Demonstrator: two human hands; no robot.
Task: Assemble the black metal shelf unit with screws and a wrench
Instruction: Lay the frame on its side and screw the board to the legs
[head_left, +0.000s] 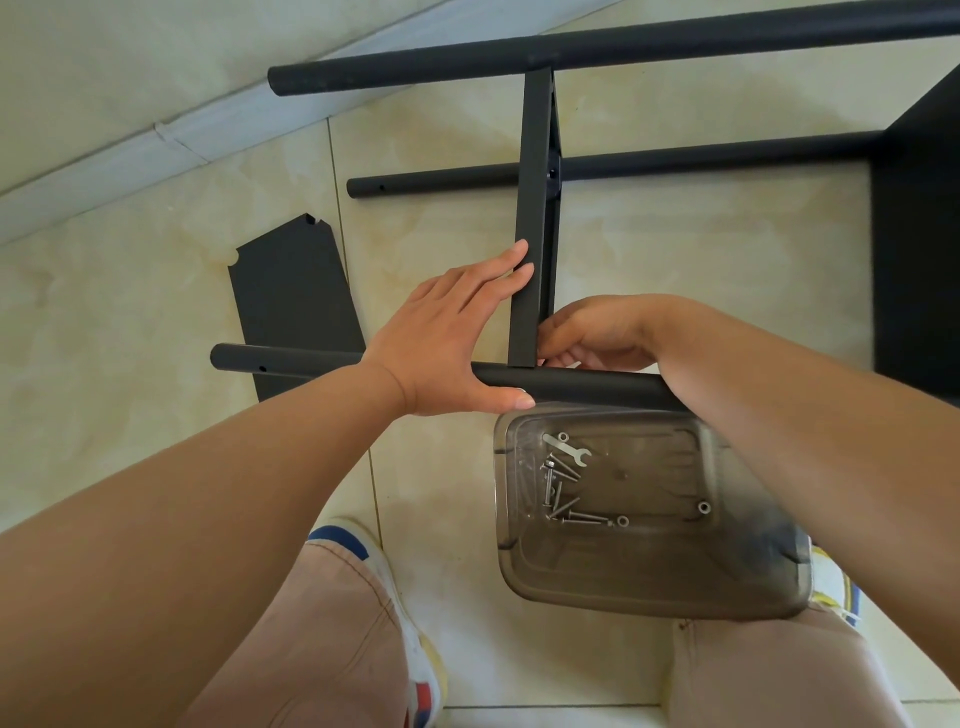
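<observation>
Knees: two legs in pale pink trousers at the bottom edge, a shoe (415, 623) on the tiled floor (156, 312) beside the left one.
Tray: clear plastic tray (649, 582) on the floor between the knees, holding a small flat wrench (567, 450), several screws (563, 493) and loose washers.
Near tube: black round tube (582, 385) just beyond the tray, running left to right.
Left hand: left hand (447, 332), fingers straight and together against the side of the shelf panel (532, 218), thumb under the near tube.
Right hand: right hand (597, 332), fingers curled at the panel's near corner, where it meets the tube; what they pinch cannot be told.
Loose panel: flat black panel (291, 291) on the floor, left, partly under the tube.
Far tubes: two more tubes, middle (701, 158) and farthest (623, 47), crossed by the edge-on shelf panel.
Right edge: another black panel (919, 234).
</observation>
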